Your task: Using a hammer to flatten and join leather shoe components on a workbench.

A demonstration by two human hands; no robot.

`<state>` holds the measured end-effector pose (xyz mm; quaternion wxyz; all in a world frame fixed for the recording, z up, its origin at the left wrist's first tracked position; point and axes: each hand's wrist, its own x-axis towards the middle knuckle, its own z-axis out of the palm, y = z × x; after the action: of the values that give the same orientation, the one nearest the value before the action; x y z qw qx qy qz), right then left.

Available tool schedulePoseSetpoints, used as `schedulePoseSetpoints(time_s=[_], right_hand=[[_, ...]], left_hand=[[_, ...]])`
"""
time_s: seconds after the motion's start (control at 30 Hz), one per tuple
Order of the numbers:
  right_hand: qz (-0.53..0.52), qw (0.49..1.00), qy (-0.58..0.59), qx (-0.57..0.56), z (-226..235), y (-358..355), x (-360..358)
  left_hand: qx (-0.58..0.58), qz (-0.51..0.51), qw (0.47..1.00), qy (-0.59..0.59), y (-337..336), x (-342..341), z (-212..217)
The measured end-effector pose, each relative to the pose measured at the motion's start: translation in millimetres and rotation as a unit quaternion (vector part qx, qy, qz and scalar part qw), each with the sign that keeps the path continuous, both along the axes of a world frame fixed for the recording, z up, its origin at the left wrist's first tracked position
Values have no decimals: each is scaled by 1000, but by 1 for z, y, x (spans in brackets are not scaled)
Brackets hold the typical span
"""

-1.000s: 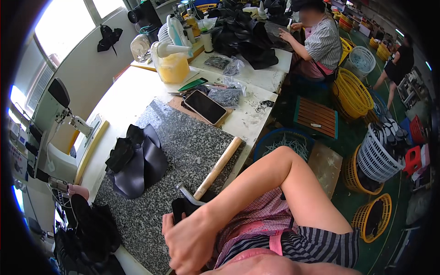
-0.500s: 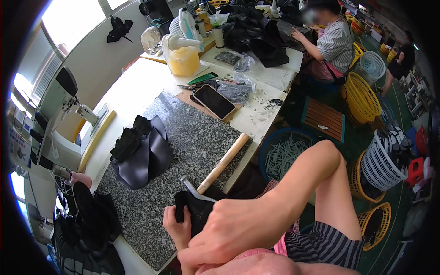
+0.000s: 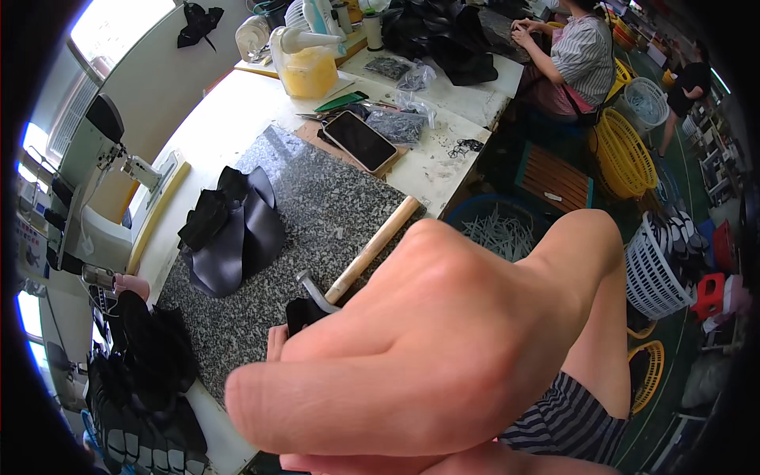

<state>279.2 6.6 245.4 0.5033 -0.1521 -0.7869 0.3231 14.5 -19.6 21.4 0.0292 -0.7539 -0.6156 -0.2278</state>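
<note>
One small black piece (image 3: 299,314) sits at the lower centre of the frame, at the near edge of the granite surface (image 3: 317,198), beside one hammer (image 3: 366,255). The left hand (image 3: 277,342) shows only its fingers, seemingly pinching this piece. The right hand (image 3: 419,356) fills the foreground; whether its fingers are spread I cannot tell.

Speckled granite slab (image 3: 317,206) looking polished, smooth. Hammer (image 3: 360,261) showing pale bare wood handle, dull grey metal head. Black leather pieces (image 3: 233,233) gleaming softly. Phone (image 3: 360,141) screen shining glossy. Yellow jug (image 3: 305,67) appearing translucent plastic.
</note>
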Motion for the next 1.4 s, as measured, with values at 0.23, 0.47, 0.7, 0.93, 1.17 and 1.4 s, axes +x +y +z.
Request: schedulePoseSetpoints(time_s=[0.23,0.47,0.7,0.93,1.17,1.4], right_hand=[[-76,996,9,38,-11,-22,48],[51,940,-113,-318,-65,-27,110],[131,781,-574,-211,-299,-67,94],[84,943,-303,-108,-192,-10,51],[-258,906,-44,332,-60,-19,28],[-410,827,0,385,-64,-42,30]], left_hand=[[-20,7,976,-217,4,7,-14],[-6,0,980,-200,-6,-7,-23],[-8,-4,979,-204,0,-1,-22],[-18,0,982,-187,0,-2,-21],[-19,-9,975,-222,0,4,-15],[-6,-23,979,-203,2,1,-21]])
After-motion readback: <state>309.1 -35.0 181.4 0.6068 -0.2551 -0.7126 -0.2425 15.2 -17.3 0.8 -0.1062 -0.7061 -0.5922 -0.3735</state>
